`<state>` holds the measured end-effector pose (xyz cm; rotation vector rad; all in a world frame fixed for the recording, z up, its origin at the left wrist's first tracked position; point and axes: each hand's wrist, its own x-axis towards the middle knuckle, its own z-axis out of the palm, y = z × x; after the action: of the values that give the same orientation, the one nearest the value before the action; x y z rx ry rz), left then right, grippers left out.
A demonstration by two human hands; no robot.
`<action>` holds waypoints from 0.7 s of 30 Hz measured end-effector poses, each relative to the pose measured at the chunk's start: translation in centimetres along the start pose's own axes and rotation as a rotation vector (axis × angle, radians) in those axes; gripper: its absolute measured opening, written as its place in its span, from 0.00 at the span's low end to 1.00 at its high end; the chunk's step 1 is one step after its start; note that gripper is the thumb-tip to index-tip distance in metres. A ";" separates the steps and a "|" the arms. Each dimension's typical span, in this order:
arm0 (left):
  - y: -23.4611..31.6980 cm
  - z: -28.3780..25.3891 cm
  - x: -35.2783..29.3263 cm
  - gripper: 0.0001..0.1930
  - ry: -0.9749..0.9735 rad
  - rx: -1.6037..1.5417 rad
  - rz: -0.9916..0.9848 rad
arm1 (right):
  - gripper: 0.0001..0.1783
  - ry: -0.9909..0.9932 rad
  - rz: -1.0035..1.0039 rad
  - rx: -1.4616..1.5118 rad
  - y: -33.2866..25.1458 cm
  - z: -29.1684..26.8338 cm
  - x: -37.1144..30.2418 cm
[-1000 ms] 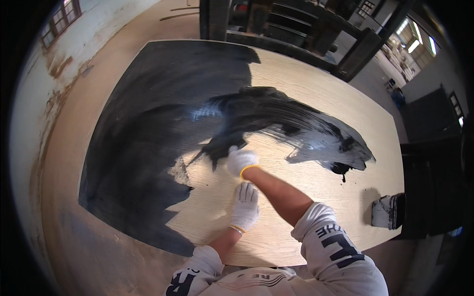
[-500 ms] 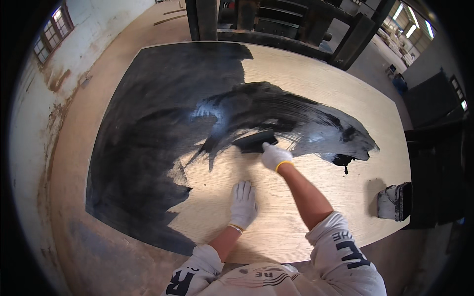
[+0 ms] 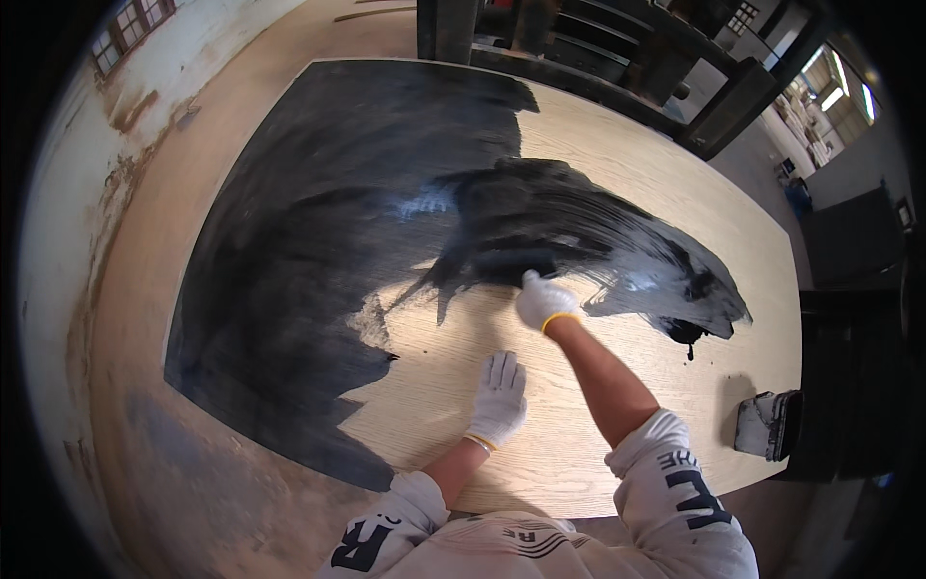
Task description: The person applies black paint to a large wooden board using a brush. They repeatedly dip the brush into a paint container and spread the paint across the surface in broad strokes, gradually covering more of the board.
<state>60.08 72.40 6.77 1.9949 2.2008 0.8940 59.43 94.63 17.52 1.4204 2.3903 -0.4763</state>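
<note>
Spreader's grip is hidden under your right hand [image 3: 546, 297], and the dark spreader [image 3: 516, 262] nearly melts into the black coating [image 3: 270, 251], so its edges are hard to pick out. Bucket [image 3: 767, 426] sits at the panel's right edge, its far side lost against the dark background; contents can't be made out. Your torso covers part of the near panel edge. Metal frame [image 3: 579, 48] is cut off at the top; the window [image 3: 130, 34] at upper left is cropped too.

Spreader: wide, black, straight, lying nearly level across the middle of the wood-grain panel [image 3: 424, 396], on the near side of the arching coated band. Coating covers the left part and that band: glossy, streaked, ragged edges, a thick blob with a drip at the band's right end. Pale grain shows elsewhere.

Your gloved right hand is closed on the spreader. Your gloved left hand [image 3: 499, 396] is flat on bare panel, fingers extended, gripping nothing.

Versus half a second ago: spreader was slanted, with a pale gap beyond it; now it's closer to level and that gap is dark, freshly coated or just covered, can't tell which. A second ago your right hand was straight ahead of your left; now it's farther right. Left hand still planted.
</note>
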 end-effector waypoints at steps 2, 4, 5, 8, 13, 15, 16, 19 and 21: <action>-0.4 -0.3 0.0 0.30 0.020 -0.006 0.002 | 0.26 -0.048 -0.126 -0.026 -3.1 0.3 -2.5; -0.6 -0.8 -0.1 0.29 -0.010 -0.033 0.005 | 0.24 -0.059 -0.136 0.048 -1.5 -2.9 -0.9; -0.3 -0.8 0.4 0.29 -0.042 -0.062 0.008 | 0.23 -0.064 -0.062 0.109 -0.1 -3.3 0.6; 0.0 -0.5 0.4 0.29 -0.074 -0.032 -0.003 | 0.22 0.035 -0.057 0.037 -4.0 -0.6 0.2; -0.5 -0.4 -0.2 0.30 -0.110 0.009 -0.027 | 0.22 -0.076 -0.257 -0.024 -11.0 0.4 -1.1; -0.3 -0.5 0.1 0.31 -0.178 0.037 -0.019 | 0.21 -0.086 -0.228 -0.011 -9.4 -2.4 0.3; 0.1 -0.5 0.3 0.31 -0.199 0.034 -0.018 | 0.21 -0.120 -0.166 -0.027 -9.1 -3.2 0.9; 0.1 0.0 -0.2 0.32 -0.143 0.067 -0.032 | 0.21 -0.028 -0.137 -0.020 -12.7 0.8 -0.4; -0.5 0.4 -0.3 0.34 -0.103 0.053 -0.046 | 0.22 -0.069 -0.264 -0.059 -13.8 2.0 -0.6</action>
<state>59.87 72.32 6.14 1.9561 2.2266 0.7183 47.67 87.09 17.66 1.0505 2.5247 -0.5050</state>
